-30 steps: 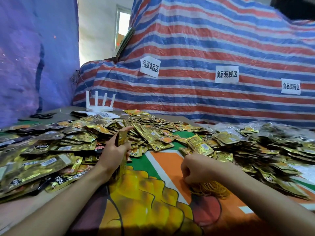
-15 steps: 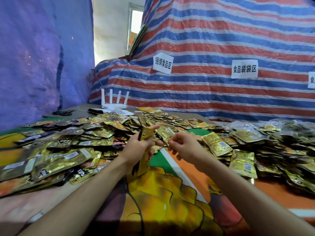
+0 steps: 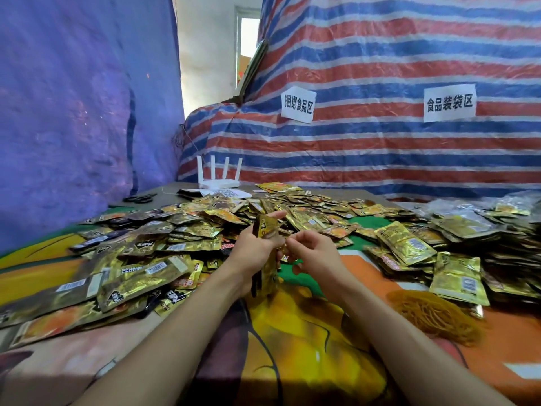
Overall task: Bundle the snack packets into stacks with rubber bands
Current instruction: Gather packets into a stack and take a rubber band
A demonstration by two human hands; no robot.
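Note:
My left hand [image 3: 254, 251] grips an upright stack of gold snack packets [image 3: 267, 259], held on edge above the patterned cloth. My right hand [image 3: 310, 251] is right beside the stack with its fingers curled, pinching what looks like a thin rubber band against the stack's side; the band itself is barely visible. A heap of orange rubber bands [image 3: 433, 315] lies on the cloth to the right of my right forearm. Loose gold packets [image 3: 164, 244] cover the table to the left, behind and to the right.
A white router [image 3: 219, 177] with antennas stands at the back, with scissors [image 3: 140, 198] to its left. Bagged packets [image 3: 474, 218] pile up at the right. A striped tarp [image 3: 380, 68] with paper labels forms the back wall; a blue tarp [image 3: 73, 98] hangs at left.
My right hand left the rubber band heap and came up to the stack in my left hand. The camera view swung left, and the stack stayed in my left grip.

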